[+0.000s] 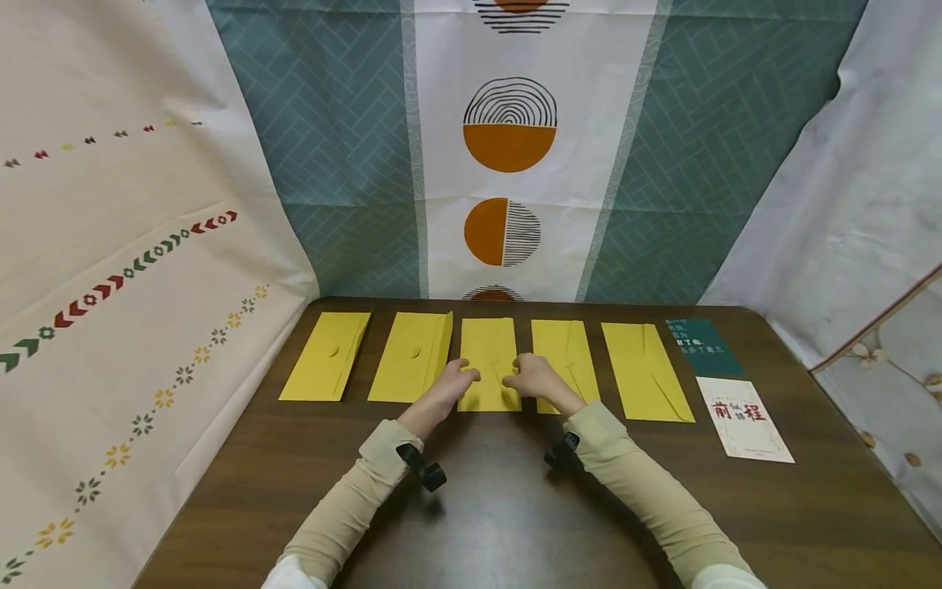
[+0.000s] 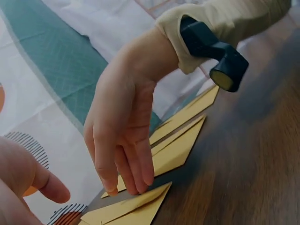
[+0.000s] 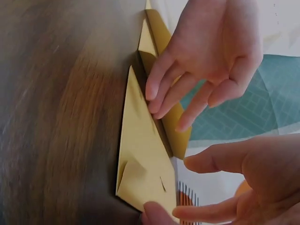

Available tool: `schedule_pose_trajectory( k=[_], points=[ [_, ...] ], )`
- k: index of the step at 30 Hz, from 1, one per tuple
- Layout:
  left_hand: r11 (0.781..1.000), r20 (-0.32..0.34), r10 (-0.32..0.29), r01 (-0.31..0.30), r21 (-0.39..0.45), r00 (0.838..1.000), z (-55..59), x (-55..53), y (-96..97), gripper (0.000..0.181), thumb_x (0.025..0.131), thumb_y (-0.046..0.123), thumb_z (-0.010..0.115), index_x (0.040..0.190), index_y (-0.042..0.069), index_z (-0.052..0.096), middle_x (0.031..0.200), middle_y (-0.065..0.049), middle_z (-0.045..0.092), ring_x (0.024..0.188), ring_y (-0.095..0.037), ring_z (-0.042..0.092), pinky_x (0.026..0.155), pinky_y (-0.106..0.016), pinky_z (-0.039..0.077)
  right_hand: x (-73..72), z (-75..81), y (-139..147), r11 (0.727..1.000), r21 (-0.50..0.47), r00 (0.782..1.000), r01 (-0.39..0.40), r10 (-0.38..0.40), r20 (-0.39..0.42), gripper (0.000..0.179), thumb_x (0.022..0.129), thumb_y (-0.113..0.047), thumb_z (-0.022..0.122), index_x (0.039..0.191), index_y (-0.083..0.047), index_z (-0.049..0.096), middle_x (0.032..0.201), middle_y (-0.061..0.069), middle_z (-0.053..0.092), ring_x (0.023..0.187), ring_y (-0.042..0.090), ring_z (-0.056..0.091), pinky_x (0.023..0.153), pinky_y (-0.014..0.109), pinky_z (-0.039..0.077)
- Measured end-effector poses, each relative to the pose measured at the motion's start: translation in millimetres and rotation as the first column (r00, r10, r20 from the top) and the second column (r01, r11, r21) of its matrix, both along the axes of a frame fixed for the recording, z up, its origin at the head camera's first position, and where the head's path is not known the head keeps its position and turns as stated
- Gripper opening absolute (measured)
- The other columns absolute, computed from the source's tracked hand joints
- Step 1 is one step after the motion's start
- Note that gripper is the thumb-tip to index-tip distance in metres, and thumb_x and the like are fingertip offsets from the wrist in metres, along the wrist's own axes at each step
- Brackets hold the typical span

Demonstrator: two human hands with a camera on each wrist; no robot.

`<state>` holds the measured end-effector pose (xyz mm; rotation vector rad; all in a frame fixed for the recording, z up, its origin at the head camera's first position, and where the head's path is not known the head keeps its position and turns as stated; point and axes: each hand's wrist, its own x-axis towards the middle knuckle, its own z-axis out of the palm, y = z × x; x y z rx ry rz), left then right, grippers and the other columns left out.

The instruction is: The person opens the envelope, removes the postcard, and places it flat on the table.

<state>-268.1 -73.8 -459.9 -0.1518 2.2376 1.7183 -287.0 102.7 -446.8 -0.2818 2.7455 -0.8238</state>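
A yellow envelope (image 1: 489,352) lies flat in the middle of a row of several similar envelopes on the dark wooden table. My left hand (image 1: 447,386) is over its left edge, fingers loosely bent, holding nothing. On the opposite side my right hand (image 1: 542,381) hovers above its right edge, partly over the neighbouring envelope (image 1: 570,343). In the right wrist view the middle envelope (image 3: 140,140) shows a flap and a small slit, with thumb and fingers of the right hand (image 3: 255,178) spread apart at its end. Whether any fingertip touches paper I cannot tell.
To the left lie two more yellow envelopes, the outer one (image 1: 324,360) and the inner one (image 1: 408,360). Another envelope (image 1: 643,368) lies right, beside a green card (image 1: 704,348) and a white card (image 1: 745,421) with red characters. Patterned cloth (image 1: 338,147) hangs behind the table.
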Motion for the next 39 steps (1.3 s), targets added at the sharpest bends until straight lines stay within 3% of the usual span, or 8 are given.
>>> schedule_pose_trajectory(
  k=[10,16,20,24,27,31,34,39],
  points=[
    [0.978,0.058,0.087,-0.096,0.184,0.995,9.2,-3.8,7.2,0.072,0.086,0.004,0.047,0.150,-0.009,0.016,0.159,-0.024,0.014,0.148,-0.037,0.012,0.117,-0.056,0.021,5.1,3.4,-2,0.977,-0.178,0.985,0.120,-0.095,0.143,0.054,0.091,-0.019,0.062,0.134,0.010,0.049,0.133,0.025,0.054,0.080,0.023,0.067,0.075,0.034,0.058],
    [0.979,0.073,0.128,-0.138,0.149,0.989,11.8,-2.6,2.4,0.074,0.087,0.008,0.049,0.151,-0.007,0.014,0.159,-0.022,0.013,0.132,-0.036,0.032,0.113,-0.052,0.027,4.6,0.1,-1,0.974,-0.183,0.982,0.136,-0.108,0.154,0.026,0.090,-0.017,0.064,0.100,0.007,0.063,0.092,0.014,0.057,0.057,0.012,0.047,0.070,0.033,0.058],
    [0.990,0.034,0.112,-0.114,0.087,0.993,12.3,0.0,1.0,0.071,0.088,0.009,0.048,0.149,-0.010,0.017,0.157,-0.026,0.019,0.115,-0.030,0.040,0.108,-0.048,0.034,2.8,-3.5,0,0.975,-0.179,0.984,0.130,-0.106,0.140,0.032,0.088,-0.016,0.065,0.064,-0.009,0.046,0.059,-0.003,0.036,0.045,0.009,0.032,0.060,0.028,0.054],
    [1.000,-0.031,0.015,-0.015,0.014,0.999,8.5,-0.2,2.2,0.046,0.090,0.009,0.048,0.130,-0.013,0.047,0.111,-0.019,0.059,0.088,-0.022,0.052,0.082,-0.034,0.045,3.4,-6.2,0,0.973,-0.203,0.988,0.111,-0.085,0.132,0.047,0.087,-0.013,0.065,0.054,-0.016,0.031,0.048,-0.007,0.026,0.041,0.008,0.030,0.055,0.026,0.051],
    [0.996,-0.049,-0.047,0.051,0.072,0.998,2.8,-0.3,3.4,0.028,0.093,0.005,0.048,0.115,-0.010,0.058,0.084,-0.007,0.058,0.071,-0.013,0.053,0.069,-0.026,0.045,4.9,-8.9,-2,0.973,-0.212,0.990,0.091,-0.066,0.123,0.048,0.087,-0.014,0.065,0.053,-0.017,0.032,0.048,-0.007,0.026,0.041,0.008,0.035,0.054,0.025,0.050],
    [0.975,-0.043,-0.067,0.075,0.210,0.997,-2.4,1.1,4.4,0.028,0.095,0.001,0.047,0.120,-0.010,0.055,0.104,-0.015,0.066,0.084,-0.013,0.065,0.070,-0.024,0.053,6.5,-11.3,-3,0.979,-0.187,0.992,0.082,-0.062,0.109,0.040,0.089,-0.017,0.065,0.059,-0.013,0.039,0.051,-0.004,0.034,0.046,0.010,0.040,0.052,0.022,0.043],
    [0.966,-0.031,-0.068,0.073,0.249,0.997,-1.7,2.3,5.4,0.030,0.095,-0.001,0.048,0.123,-0.010,0.053,0.113,-0.020,0.063,0.091,-0.017,0.064,0.073,-0.025,0.053,7.3,-10.5,-3,0.984,-0.162,0.995,0.070,-0.059,0.075,0.021,0.090,-0.021,0.061,0.084,-0.001,0.058,0.071,0.005,0.053,0.061,0.016,0.049,0.058,0.026,0.042],
    [0.954,-0.027,-0.087,0.091,0.287,0.996,0.7,2.5,8.0,0.036,0.093,-0.006,0.050,0.129,-0.009,0.051,0.123,-0.024,0.060,0.106,-0.029,0.064,0.083,-0.034,0.055,6.6,-8.2,-2,0.988,-0.144,0.998,0.057,-0.059,-0.010,0.060,0.095,-0.024,0.054,0.141,0.011,0.037,0.137,0.028,0.050,0.120,0.035,0.054,0.097,0.042,0.047]
  ],
)
